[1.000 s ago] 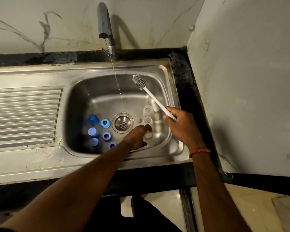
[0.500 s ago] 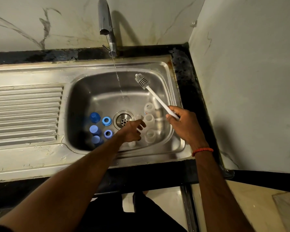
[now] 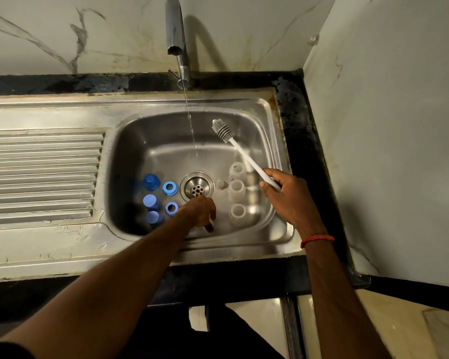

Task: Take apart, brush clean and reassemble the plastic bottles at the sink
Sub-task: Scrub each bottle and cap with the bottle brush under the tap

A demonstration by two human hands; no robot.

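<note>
Three clear plastic bottle bodies (image 3: pixel 237 190) stand in a row, mouths up, at the right of the sink basin (image 3: pixel 151 141). Three blue caps (image 3: pixel 151 182) and two blue rings (image 3: pixel 170 188) lie at the basin's left. A small pale part (image 3: pixel 220 184) sits beside the drain (image 3: pixel 197 189). My left hand (image 3: pixel 198 211) reaches down at the basin's front, just below the drain, fingers pinched on a small pale part that is mostly hidden. My right hand (image 3: pixel 287 195) grips the white handle of a bottle brush (image 3: pixel 222 130), whose grey head is raised over the basin.
The tap (image 3: pixel 176 35) runs a thin stream of water (image 3: pixel 191 125) into the basin. A ribbed steel drainboard (image 3: pixel 42 177) extends to the left. A black counter strip (image 3: pixel 303 151) and a wall close off the right side.
My left hand has left the clear bottles and moved left and toward the basin's front, beside the drain. The brush has stayed raised in my right hand.
</note>
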